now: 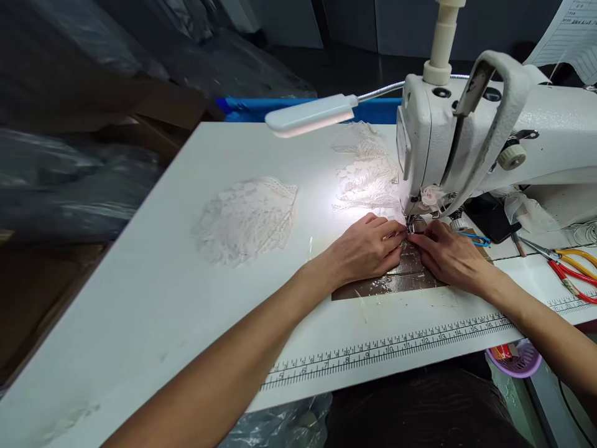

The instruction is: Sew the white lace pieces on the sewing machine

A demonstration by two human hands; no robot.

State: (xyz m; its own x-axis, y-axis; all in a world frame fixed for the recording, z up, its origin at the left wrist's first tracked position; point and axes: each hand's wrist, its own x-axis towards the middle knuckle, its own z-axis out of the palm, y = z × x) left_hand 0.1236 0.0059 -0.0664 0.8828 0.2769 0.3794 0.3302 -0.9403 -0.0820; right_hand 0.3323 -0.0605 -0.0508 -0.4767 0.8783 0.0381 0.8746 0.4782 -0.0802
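Observation:
A white sewing machine (422,137) stands at the right, its needle and presser foot lit from the side. My left hand (375,246) lies just left of the presser foot, fingers bent and pressed together at the needle. From the right, my right hand (443,252) pinches close to the foot. Whatever lies between the fingertips is too small and covered to make out. White lace fabric (370,177) spreads behind my left hand, reaching toward the needle. Beneath both hands is a brown, shiny taped plate (392,283).
Another lace piece (252,218) lies on the white table (196,311). A lamp (310,115) hangs over the back. Scissors (569,258) and a black phone-like object (492,214) sit at the right. A printed ruler (382,351) follows the front edge; a purple basket (522,361) is below.

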